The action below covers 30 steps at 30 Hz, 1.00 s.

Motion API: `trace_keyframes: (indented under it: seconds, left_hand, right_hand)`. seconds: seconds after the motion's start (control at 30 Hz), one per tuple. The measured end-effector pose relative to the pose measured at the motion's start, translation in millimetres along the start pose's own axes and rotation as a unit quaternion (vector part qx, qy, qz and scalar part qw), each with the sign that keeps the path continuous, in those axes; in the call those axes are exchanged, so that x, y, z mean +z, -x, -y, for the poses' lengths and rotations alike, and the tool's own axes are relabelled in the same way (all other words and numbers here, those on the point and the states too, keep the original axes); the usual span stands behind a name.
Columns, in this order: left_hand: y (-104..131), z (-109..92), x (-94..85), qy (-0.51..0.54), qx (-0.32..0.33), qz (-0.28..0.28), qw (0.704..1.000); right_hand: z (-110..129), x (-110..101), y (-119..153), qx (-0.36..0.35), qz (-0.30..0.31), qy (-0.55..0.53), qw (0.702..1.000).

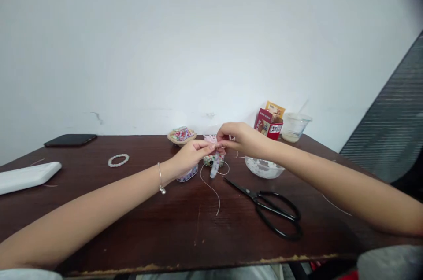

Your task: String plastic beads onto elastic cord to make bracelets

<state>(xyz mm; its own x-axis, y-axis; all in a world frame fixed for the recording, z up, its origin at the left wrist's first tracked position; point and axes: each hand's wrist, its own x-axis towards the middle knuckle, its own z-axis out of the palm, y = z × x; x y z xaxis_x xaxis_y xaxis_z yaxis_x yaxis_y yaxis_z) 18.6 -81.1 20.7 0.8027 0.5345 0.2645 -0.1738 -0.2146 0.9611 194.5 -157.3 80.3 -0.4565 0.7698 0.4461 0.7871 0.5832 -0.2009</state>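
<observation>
A short strand of pale, bluish-white beads (214, 166) hangs below my two hands, which meet above the middle of the table. My left hand (189, 155) pinches at the top of the strand with thumb and forefinger. Fingertips of my right hand (239, 137) are closed at the same spot, touching the left ones. A thin cord (211, 187) trails from the strand, looping to the right and running down toward me. Exactly how the cord passes between the fingers is hidden. Black-handled scissors (264, 205) lie just below and right of the strand.
Behind my hands are a dish of colourful beads (181, 134) and partly hidden containers. A clear bowl of white beads (264, 167) sits right, near a red box (268, 123) and plastic cup (294, 127). Leftward lie a white bead bracelet (118, 160), phone (70, 140) and white object (29, 176).
</observation>
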Motion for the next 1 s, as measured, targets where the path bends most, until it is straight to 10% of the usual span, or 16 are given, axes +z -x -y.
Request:
trace_keyframes:
  seconds: [0.2, 0.47, 0.73, 1.0]
  left_hand:
    - [1, -4, 3.7, 0.107, -0.117, 0.003, 0.987]
    - [21, -13, 14.1, 0.273, -0.192, -0.043, 0.942]
    - [27, -17, 20.7, 0.266, -0.252, -0.054, 0.929]
    - [29, 12, 17.3, 0.285, -0.283, -0.014, 0.916]
  right_hand:
    - [9, -1, 35, 0.118, -0.059, -0.007, 0.991]
    - [25, 38, 156, 0.286, 0.150, 0.107, 0.940]
    - [16, 26, 155, 0.348, 0.212, 0.032, 0.913]
    - [14, 13, 156, 0.386, 0.131, -0.298, 0.863]
